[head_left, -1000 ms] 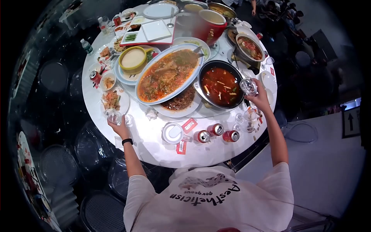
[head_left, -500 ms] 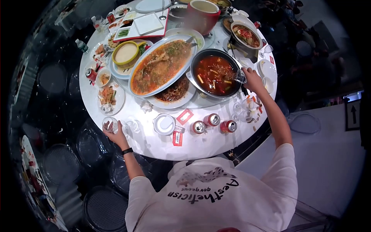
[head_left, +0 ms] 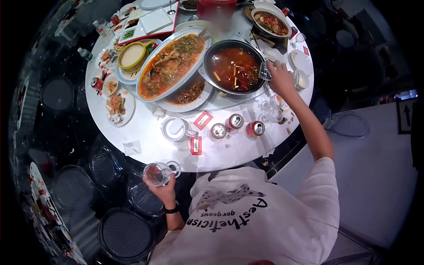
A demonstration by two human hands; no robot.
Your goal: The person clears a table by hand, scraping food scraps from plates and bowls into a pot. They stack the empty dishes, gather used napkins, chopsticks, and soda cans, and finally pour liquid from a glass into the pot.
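Note:
My left hand (head_left: 165, 192) is closed around a clear wine glass (head_left: 155, 175), which is tilted sideways with its round foot to the right, at the table's near left edge. My right hand (head_left: 282, 78) grips a small clear glass (head_left: 265, 70) close by the right rim of a dark pot (head_left: 207, 62) of red broth. Beside that pot lies a long oval dish (head_left: 145, 73) of fish in red sauce. Nearest my left hand on the table is a white paper napkin (head_left: 131, 147). Stacked white plates (head_left: 300, 59) and a bowl (head_left: 302, 79) are right of my right hand.
Red drink cans (head_left: 255, 128) stand near the front of the round table (head_left: 176, 157), beside a white lidded container (head_left: 174, 128) and red packets (head_left: 203, 119). Several clear glasses (head_left: 274, 114) cluster below my right forearm. A plate of leftovers (head_left: 119, 108) sits at left, and dark stools (head_left: 126, 234) stand below.
My left hand has brought the wine glass from the table's left side toward my body. My right hand has moved slightly up and left with its glass. The view has shifted.

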